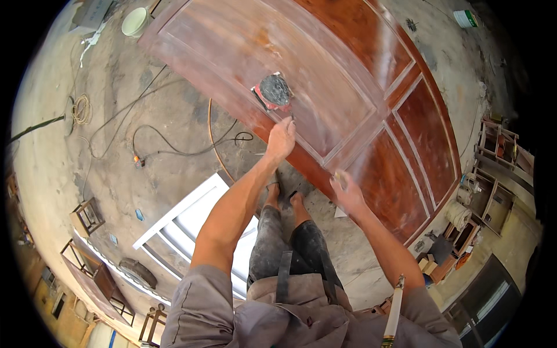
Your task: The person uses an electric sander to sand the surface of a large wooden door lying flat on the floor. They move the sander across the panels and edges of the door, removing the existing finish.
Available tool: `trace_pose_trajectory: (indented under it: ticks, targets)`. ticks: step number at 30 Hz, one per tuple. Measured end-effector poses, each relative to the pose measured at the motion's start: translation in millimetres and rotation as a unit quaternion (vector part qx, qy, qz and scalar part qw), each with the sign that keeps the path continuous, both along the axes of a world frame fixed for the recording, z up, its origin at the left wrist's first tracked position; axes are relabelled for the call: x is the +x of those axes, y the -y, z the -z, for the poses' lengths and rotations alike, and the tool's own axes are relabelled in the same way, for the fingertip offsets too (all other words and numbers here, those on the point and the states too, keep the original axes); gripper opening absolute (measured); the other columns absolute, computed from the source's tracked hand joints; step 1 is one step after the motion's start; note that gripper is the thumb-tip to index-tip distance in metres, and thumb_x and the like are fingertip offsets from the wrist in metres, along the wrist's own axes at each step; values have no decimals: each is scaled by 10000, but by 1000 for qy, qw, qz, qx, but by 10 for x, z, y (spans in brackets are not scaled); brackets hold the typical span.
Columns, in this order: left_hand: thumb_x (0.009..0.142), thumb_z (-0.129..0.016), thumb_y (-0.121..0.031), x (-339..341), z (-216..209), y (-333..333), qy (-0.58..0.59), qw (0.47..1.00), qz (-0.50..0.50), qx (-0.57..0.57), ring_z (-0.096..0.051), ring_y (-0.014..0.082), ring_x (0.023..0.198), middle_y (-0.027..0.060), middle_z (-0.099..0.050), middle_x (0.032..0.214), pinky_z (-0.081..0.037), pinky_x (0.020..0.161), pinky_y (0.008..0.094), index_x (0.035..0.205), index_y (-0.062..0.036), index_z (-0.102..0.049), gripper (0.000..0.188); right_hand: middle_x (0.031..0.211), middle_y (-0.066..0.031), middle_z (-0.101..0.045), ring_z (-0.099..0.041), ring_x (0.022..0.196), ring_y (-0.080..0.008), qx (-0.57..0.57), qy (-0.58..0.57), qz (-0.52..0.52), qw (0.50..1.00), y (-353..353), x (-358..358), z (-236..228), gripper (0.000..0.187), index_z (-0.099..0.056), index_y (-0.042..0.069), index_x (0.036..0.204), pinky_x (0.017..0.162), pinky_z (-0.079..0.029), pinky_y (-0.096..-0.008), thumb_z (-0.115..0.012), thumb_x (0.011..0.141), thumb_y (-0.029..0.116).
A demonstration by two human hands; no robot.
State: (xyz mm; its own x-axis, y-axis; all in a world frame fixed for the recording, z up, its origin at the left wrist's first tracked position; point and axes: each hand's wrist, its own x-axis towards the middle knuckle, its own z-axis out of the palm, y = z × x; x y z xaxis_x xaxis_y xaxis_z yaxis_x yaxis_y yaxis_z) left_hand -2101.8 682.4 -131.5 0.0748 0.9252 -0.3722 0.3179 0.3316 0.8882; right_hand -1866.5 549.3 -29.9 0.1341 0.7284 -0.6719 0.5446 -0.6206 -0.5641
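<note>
A coil of cable lies on the floor well left of the big wooden door, and a pale bucket stands just beside the door's far left corner, probably to leave the work surface free. A white panel lies nearer the person than the door, apart from it, perhaps set aside to keep dust off. On the door's left part sits a sander with a dark, dusty top and red sides; it seems parked flat there to stay within reach. Just nearer than the sander, the left hand is over the door's near edge, its fingers curled closed; whether they pinch something small, I cannot tell. Farther right along that edge is the blurred right hand, thumb and fingers bent toward each other; I cannot tell whether they grip anything. The door itself spreads out in front of the person, likely laid flat so its whole face can be reached. Its left part looks dull, pinkish and powdery, with a bare-looking tan patch, while its right part is deep red-brown and glossier, with pale dusty lines along the panel grooves.
</note>
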Motion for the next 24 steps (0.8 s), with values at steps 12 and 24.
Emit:
trace_pose_trajectory:
  ticks: [12,24]
  targets:
    - [997,-549,-131,859,-220,1731,66,995,-1,-72,-683,414,892,256,-690,961,-524,820,488,1250,50,-594,315,1499,-233,-368,-506,1307,-481,187,180,-248,934,-1134,-1090,752,872,-304,162,1541,944,-596,-550,-821,841,231]
    - [960,-602,-104,306,-277,3653,-119,974,12,-192,-537,460,1286,279,-616,1354,-424,1122,515,1475,7,-516,533,1307,-241,-490,-602,1159,-510,210,100,-454,860,-729,-304,711,762,-453,197,1457,911,-598,-546,-824,792,227]
